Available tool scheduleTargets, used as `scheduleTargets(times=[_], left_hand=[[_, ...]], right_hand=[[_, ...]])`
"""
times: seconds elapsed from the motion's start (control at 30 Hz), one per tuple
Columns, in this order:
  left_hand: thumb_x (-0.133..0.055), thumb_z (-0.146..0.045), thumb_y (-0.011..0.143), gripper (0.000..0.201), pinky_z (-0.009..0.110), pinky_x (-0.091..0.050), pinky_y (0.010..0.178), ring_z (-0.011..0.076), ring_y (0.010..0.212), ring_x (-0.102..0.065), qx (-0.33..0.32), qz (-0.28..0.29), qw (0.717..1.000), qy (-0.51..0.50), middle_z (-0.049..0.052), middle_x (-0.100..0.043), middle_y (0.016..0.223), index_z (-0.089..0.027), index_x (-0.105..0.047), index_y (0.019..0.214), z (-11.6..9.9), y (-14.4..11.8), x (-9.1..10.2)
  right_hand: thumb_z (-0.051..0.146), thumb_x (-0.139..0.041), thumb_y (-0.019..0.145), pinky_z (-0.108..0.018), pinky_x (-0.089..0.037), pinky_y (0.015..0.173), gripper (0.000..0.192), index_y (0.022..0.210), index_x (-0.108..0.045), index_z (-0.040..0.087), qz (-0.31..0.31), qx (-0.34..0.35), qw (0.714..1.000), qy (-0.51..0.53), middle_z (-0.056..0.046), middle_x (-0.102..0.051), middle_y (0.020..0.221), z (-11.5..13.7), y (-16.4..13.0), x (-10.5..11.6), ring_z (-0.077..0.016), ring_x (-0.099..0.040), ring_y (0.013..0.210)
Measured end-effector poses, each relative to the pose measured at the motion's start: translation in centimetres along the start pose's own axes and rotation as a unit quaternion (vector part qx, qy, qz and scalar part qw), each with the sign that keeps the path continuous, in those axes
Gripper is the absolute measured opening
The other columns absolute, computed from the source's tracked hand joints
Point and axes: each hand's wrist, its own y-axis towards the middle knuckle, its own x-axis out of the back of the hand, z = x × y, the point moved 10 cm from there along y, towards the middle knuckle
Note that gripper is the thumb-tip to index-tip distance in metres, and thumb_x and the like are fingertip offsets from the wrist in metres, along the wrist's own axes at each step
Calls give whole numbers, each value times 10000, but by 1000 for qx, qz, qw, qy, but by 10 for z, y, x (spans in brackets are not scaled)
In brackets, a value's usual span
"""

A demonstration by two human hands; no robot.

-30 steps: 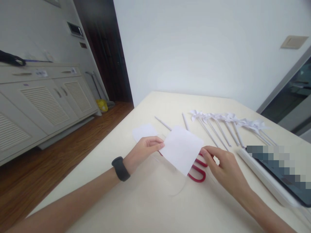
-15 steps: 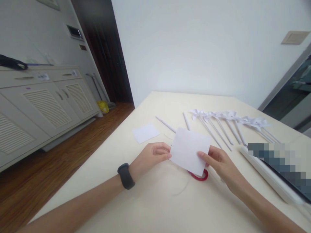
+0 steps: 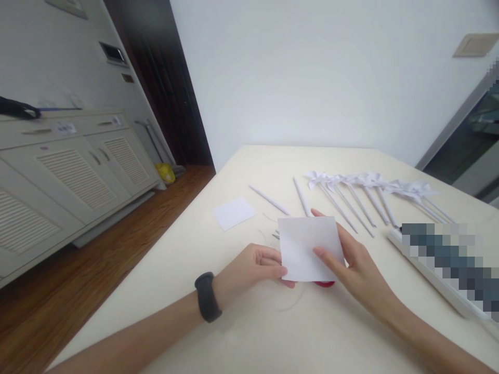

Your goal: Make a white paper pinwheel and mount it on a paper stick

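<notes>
While both hands pinch it, we log blank white square paper sheet [image 3: 307, 249] | left hand [image 3: 253, 265] grips left edge | right hand [image 3: 351, 265] grips right | no legible writing | red-handled scissors [image 3: 324, 283] beneath.

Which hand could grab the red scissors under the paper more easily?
Probably the right hand: the scissors' red handle peeks out just below it, under the paper square. The left hand pinches the paper's other edge, farther away.

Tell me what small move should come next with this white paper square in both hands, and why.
Probably lower the paper square flat onto the table before folding or cutting. The left hand pinches its lower left corner, the right hand its right side, and it hangs above the red-handled scissors, nearly hiding them.
</notes>
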Motion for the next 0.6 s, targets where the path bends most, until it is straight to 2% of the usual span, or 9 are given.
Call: scheduleTargets(times=[0.1,0.23,0.33,0.37,0.43,0.5,0.6], left_hand=[[-579,-229,743,168,304,-466,758,218,798,-656,2,8,1000,-9,71,-719,809,-144,-684,844,1,-1,-4],[-587,-256,749,207,326,-447,815,230,842,-647,2,12,1000,-23,78,-716,828,-139,-679,893,1,-1,-5],[-594,-259,749,219,326,-442,826,231,849,-644,3,17,999,-35,93,-712,853,-129,-680,904,1,-1,-7],[-597,-255,747,221,326,-439,831,233,853,-643,5,19,999,-40,98,-711,859,-125,-681,904,1,-1,-8],[-593,-245,750,227,323,-439,830,232,860,-640,9,24,998,-53,104,-710,868,-121,-679,920,1,-1,-9],[-578,-235,761,226,310,-450,802,220,849,-643,15,25,997,-68,97,-709,869,-132,-674,937,3,-1,-11],[-563,-211,764,220,290,-466,746,200,805,-650,19,22,995,-93,71,-708,861,-158,-670,949,4,-2,-12]], right_hand=[[217,-475,824,-227,-490,467,554,1343,-289,271,-12,14,999,-43,-84,-467,1289,5,-2,1,-220,-602,831],[229,-478,832,-228,-487,458,576,1357,-247,278,-46,-3,995,-87,-68,-436,1320,3,-5,11,-216,-608,823],[209,-432,857,-237,-490,472,568,1369,-200,285,-17,11,991,-129,-55,-450,1314,3,-6,6,-158,-613,673],[177,-401,864,-245,-505,529,560,1372,-191,285,-1,34,989,-142,-46,-464,1304,6,-7,2,-155,-617,698],[94,-337,856,-266,-503,717,562,1369,-200,280,33,102,981,-163,-20,-446,1320,14,-11,-9,-169,-589,927],[51,-308,833,-287,-439,874,585,1365,-217,273,67,166,965,-191,6,-354,1382,22,-17,-21,-167,-437,1163],[105,-337,831,-311,-419,907,585,1378,-188,252,126,197,936,-263,5,-191,1449,21,-23,-39,-168,-316,1253]])
